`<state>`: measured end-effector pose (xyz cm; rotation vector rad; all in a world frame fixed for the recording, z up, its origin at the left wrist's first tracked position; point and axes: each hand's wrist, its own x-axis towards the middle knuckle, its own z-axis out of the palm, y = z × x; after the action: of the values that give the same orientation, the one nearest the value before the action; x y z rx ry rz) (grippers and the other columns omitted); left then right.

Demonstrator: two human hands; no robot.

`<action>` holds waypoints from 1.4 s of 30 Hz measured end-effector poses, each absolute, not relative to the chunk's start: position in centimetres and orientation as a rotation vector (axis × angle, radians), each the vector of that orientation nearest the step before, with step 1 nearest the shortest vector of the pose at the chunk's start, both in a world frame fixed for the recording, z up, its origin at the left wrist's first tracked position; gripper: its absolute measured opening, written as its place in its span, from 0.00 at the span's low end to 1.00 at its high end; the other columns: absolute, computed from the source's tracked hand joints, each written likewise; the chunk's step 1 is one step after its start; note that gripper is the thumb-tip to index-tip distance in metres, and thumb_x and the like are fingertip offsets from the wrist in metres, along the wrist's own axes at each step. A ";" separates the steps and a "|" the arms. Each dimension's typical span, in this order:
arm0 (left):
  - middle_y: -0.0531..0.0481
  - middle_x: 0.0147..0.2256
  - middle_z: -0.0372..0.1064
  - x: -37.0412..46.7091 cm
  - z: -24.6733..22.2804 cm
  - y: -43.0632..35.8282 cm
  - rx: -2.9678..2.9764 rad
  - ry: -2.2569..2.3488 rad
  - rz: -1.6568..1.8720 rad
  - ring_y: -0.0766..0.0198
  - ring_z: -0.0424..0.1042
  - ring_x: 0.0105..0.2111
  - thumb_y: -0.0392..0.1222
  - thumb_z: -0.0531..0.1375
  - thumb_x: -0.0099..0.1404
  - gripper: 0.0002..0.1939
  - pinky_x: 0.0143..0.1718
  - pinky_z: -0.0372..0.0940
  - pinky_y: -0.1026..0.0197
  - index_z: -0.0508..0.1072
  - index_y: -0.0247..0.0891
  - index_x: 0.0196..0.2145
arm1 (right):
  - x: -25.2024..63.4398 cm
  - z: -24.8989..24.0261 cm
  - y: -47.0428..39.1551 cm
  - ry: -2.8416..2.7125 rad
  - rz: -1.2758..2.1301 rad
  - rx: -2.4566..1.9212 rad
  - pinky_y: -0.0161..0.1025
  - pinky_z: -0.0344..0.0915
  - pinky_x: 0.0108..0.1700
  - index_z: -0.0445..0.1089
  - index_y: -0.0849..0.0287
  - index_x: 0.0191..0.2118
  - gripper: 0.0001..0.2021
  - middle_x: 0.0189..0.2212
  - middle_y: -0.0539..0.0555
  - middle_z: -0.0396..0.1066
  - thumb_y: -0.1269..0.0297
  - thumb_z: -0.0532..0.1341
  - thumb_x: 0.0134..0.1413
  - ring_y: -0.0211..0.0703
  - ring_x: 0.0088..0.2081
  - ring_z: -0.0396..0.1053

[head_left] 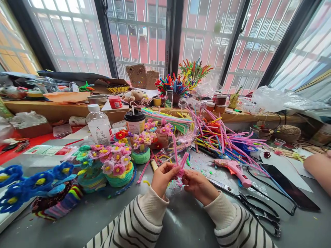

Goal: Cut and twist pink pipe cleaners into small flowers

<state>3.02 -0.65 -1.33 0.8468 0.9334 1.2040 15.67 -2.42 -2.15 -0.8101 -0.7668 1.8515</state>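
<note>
A pink pipe cleaner [175, 148], bent into folds with one long end sticking up, is pinched between my two hands over the grey table. My left hand [163, 177] grips its left side with thumb and forefinger. From the right, my right hand [200, 186] holds the folded part, its fingers curled. The lower twists are partly hidden by my fingertips. Left of my hands stands a round pot of pink pipe-cleaner flowers [119, 168]. A pair of black-handled scissors [254, 206] and a pink glue gun [232, 170] lie to the right.
Behind the hands sprawls a pile of loose pipe cleaners [222, 134]. A plastic bottle [98, 125] and a lidded cup [134, 121] stand at the back left. Blue flowers [38, 181] fill the left front. A phone [289, 187] and a person's arm [318, 168] are at right.
</note>
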 end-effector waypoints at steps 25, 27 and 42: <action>0.51 0.20 0.68 3.1 -1.8 -0.6 0.949 0.843 0.918 0.68 0.68 0.21 0.45 0.65 0.38 0.19 0.25 0.61 0.65 0.65 0.31 0.26 | 16.2 -1.6 -2.5 -1.055 1.247 -1.039 0.33 0.56 0.27 0.68 0.61 0.24 0.11 0.19 0.49 0.65 0.59 0.63 0.35 0.33 0.23 0.59; 0.49 0.21 0.69 3.0 -1.8 -0.6 0.962 0.827 0.919 0.67 0.68 0.22 0.43 0.66 0.37 0.19 0.25 0.61 0.65 0.67 0.30 0.25 | 16.2 -1.7 -2.5 -1.062 1.233 -1.053 0.34 0.56 0.27 0.69 0.62 0.24 0.11 0.20 0.50 0.67 0.59 0.63 0.35 0.34 0.23 0.60; 0.53 0.15 0.64 3.0 -1.1 -0.6 1.055 0.892 0.911 0.72 0.62 0.16 0.47 0.65 0.34 0.18 0.20 0.56 0.67 0.66 0.31 0.19 | 16.5 -1.7 -2.2 -1.185 1.181 -1.119 0.33 0.54 0.24 0.69 0.63 0.25 0.12 0.20 0.50 0.66 0.57 0.62 0.36 0.33 0.22 0.57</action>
<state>3.03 -0.56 -1.15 1.0546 0.8923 0.9109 16.52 -2.16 -1.73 -1.1189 -1.1854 1.1810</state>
